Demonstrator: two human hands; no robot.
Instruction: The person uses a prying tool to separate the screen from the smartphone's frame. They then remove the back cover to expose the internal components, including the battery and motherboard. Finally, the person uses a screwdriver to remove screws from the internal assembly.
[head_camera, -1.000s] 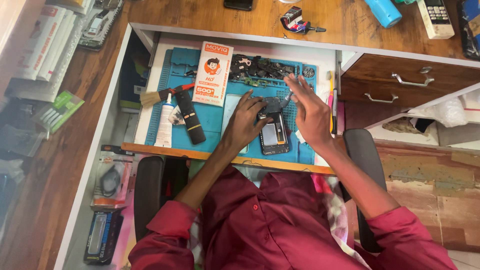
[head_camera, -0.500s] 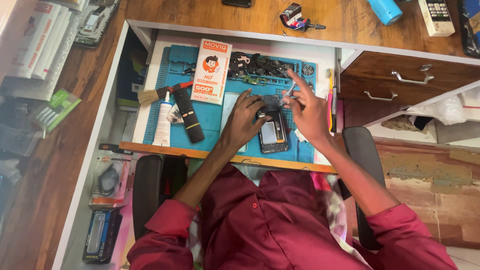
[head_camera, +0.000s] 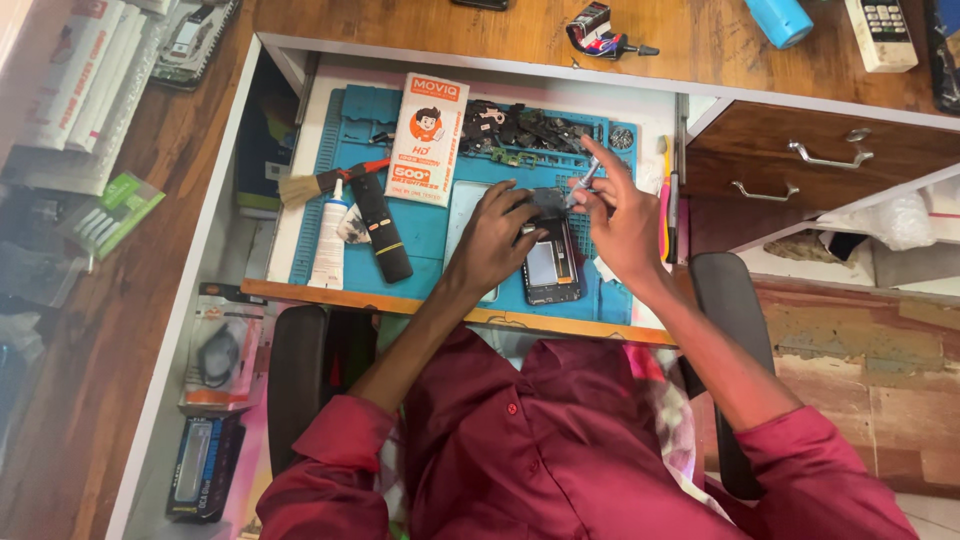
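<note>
Opened phone (head_camera: 553, 265): upper end hidden under both hands. Small parts (head_camera: 520, 125) at 12 o'clock: too small to identify. Blue cylinder (head_camera: 780, 18) cut off at top edge.

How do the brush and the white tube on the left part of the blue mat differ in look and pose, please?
The brush lies crosswise, with pale bristles and a wooden ferrule running into a red handle; the white tube lies lengthwise, toward the mat's near edge. The brush is multicoloured, while the white tube is plain white with a narrow nozzle at its far end. Both rest flat on the blue mat, untouched by either hand, with the tube's tip close to the brush.
</note>
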